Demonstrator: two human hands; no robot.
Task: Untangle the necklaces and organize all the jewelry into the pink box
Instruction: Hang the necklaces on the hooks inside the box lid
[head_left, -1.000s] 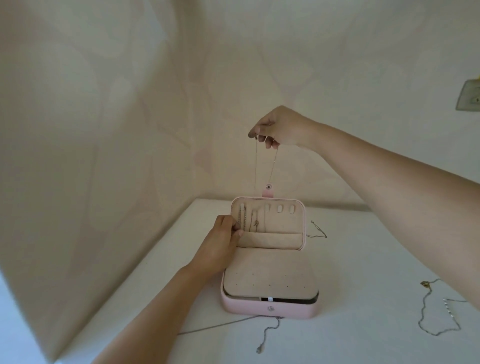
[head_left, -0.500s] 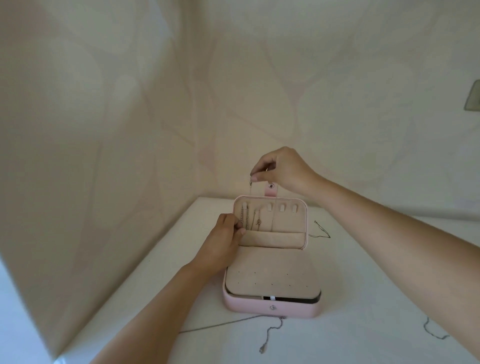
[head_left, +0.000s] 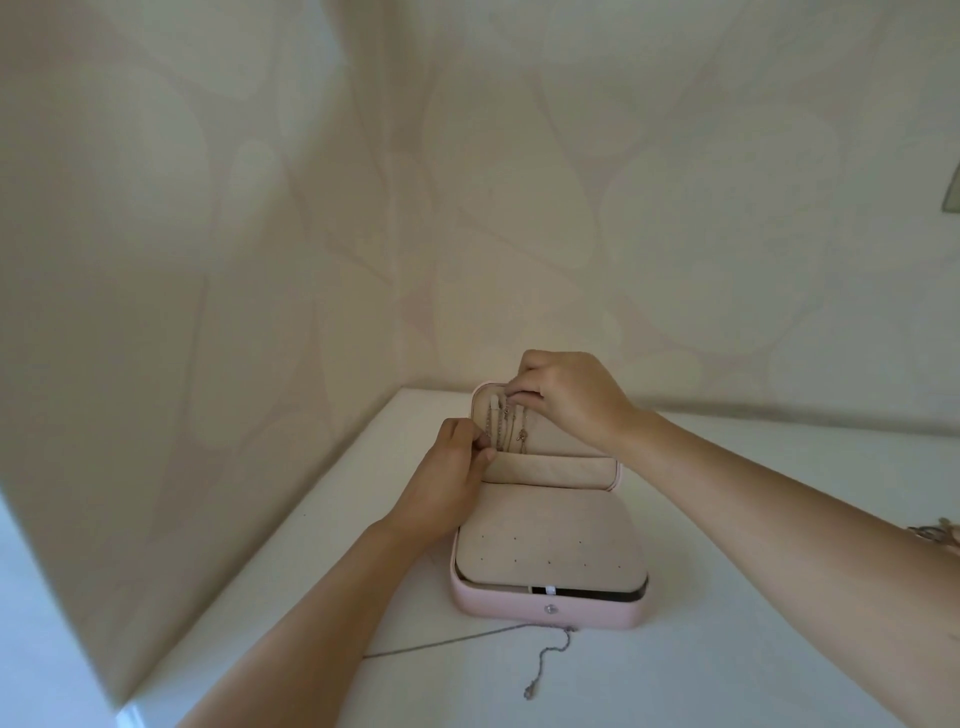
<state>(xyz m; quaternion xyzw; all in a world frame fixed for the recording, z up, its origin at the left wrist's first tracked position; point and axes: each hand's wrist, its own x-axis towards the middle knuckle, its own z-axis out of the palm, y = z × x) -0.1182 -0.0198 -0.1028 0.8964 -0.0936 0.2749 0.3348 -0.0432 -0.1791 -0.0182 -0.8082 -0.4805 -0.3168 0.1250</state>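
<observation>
The pink box (head_left: 545, 607) stands open on the white table, its lid upright and lined in beige. Several thin necklaces (head_left: 506, 428) hang from hooks at the lid's upper left. My right hand (head_left: 561, 400) is at the top of the lid, its fingertips pinching a fine chain at a hook. My left hand (head_left: 452, 478) holds the lid's left edge by the beige pocket (head_left: 550, 470), thumb on the inside. A silver chain (head_left: 540, 660) lies on the table in front of the box.
Patterned walls meet in a corner right behind the box. The table's left edge (head_left: 260, 587) runs along the left wall. A bit of jewelry (head_left: 935, 535) shows past my right forearm at the right border.
My right hand came down from high above the box, lowering the dangling chain to the hooks in the lid. My left hand stayed on the lid's left edge.
</observation>
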